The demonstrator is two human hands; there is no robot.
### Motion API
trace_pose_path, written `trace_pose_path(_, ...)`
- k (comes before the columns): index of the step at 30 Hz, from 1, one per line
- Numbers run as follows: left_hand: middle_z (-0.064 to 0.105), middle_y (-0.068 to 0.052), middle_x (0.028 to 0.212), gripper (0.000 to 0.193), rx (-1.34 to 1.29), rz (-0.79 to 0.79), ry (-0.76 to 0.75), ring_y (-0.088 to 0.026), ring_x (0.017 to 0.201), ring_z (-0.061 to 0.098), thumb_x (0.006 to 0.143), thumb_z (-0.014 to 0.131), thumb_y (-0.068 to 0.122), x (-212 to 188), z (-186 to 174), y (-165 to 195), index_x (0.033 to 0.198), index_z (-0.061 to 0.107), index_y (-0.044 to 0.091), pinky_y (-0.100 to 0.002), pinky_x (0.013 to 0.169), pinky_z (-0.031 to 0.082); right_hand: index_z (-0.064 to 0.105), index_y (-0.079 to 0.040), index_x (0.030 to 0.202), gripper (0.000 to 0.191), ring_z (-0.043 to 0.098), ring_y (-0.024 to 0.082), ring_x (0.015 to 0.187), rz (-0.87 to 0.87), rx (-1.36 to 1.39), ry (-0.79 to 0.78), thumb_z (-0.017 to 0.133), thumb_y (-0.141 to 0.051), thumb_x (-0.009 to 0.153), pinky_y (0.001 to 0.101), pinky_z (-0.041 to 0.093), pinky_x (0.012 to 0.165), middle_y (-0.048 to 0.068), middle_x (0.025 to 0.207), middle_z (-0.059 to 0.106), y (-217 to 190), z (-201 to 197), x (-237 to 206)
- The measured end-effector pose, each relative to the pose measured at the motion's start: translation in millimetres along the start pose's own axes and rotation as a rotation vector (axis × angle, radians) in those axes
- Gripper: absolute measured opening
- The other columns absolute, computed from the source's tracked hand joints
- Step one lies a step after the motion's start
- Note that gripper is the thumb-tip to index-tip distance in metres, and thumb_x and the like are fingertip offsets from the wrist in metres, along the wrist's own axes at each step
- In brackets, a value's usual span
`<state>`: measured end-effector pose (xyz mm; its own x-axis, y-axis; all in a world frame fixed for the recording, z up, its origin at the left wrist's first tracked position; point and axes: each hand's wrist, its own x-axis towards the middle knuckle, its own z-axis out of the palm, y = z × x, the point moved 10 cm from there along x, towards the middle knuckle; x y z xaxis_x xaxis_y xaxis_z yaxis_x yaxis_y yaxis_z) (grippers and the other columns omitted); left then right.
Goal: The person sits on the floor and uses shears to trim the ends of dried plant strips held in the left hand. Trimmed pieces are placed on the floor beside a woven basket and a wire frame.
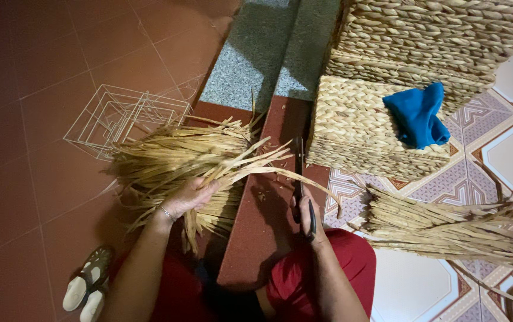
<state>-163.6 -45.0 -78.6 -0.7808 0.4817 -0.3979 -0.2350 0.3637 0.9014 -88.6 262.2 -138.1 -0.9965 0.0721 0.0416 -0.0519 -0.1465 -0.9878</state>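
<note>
The left hand grips a bundle of dried tan straw strips; the right hand is closed on black-handled scissors. 1 uncut-looking pile lies right, beside 2 finished woven baskets.

Pale straw-yellow dried leaf strips at nine o'clock; a second tan bundle at four. Woven baskets in braided beige at one o'clock, topped by a bright blue cloth. White wire frames on brick-red floor tiles. Speckled grey stone step at twelve. Red trousers at six.
</note>
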Motion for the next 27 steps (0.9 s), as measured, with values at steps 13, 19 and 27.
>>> trace_pose_path(13, 0.048, 0.002, 0.059, 0.058, 0.531, -0.095, 0.041, -0.012, 0.051, 0.046, 0.094, 0.063, 0.062, -7, -16, -5, 0.072, 0.058, 0.009, -0.032, 0.049, 0.046, 0.045, -0.02, 0.148, 0.066, 0.041, 0.006, 0.054, 0.175, -0.014, -0.051, 0.045, -0.059, 0.095, 0.023, 0.032, 0.045, -0.006, 0.081, 0.056, 36, -18, 5)
trace_pose_path(19, 0.055, -0.001, 0.06, 0.054, 0.602, -0.107, 0.013, -0.012, 0.053, 0.054, 0.091, 0.062, 0.064, -8, -14, -1, 0.074, 0.064, 0.012, -0.034, 0.054, 0.051, 0.059, -0.011, 0.106, 0.048, 0.043, 0.007, 0.055, 0.171, -0.127, -0.056, 0.042, -0.056, 0.102, 0.025, 0.034, 0.047, -0.003, 0.07, 0.05, 35, -22, 4)
trace_pose_path(27, 0.05, 0.001, 0.059, 0.059, 0.556, -0.055, 0.029, -0.012, 0.05, 0.049, 0.096, 0.056, 0.063, 3, -14, -5, 0.076, 0.063, 0.008, -0.031, 0.047, 0.046, 0.056, -0.007, 0.094, 0.043, 0.047, 0.01, 0.056, -0.038, -0.138, 0.021, 0.038, -0.04, 0.113, 0.0265, 0.04, 0.049, 0.0, 0.066, 0.051, 21, -20, 3)
